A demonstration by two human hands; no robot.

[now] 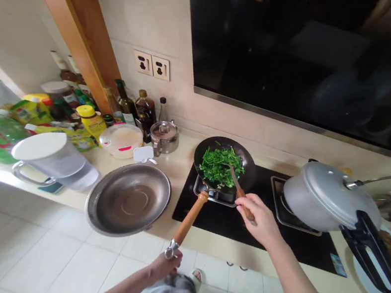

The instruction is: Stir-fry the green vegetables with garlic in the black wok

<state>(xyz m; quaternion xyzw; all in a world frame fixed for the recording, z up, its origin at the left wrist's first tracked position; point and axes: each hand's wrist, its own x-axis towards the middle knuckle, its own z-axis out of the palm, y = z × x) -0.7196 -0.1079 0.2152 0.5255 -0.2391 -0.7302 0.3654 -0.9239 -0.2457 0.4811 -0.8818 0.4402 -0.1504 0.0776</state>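
My right hand (257,215) is closed round the wooden handle of a spatula (240,188), whose far end rests in chopped green leafy vegetables (219,163). The greens lie in a dark frying pan (249,162) on the left burner. Its wooden handle (188,221) points toward me and ends in a metal ring. Just below that ring is my left hand (167,264), fingers curled; their inner side is hidden, and they do not wrap round the visible handle.
A second pan (129,200) sits at the counter's front edge, overhanging it. A pressure cooker (330,198) occupies the right burner, its black handle jutting forward. Left are a water pitcher (60,158), a lidded bowl (121,138), a glass pot (164,136) and several bottles. A range hood (300,69) hangs above.
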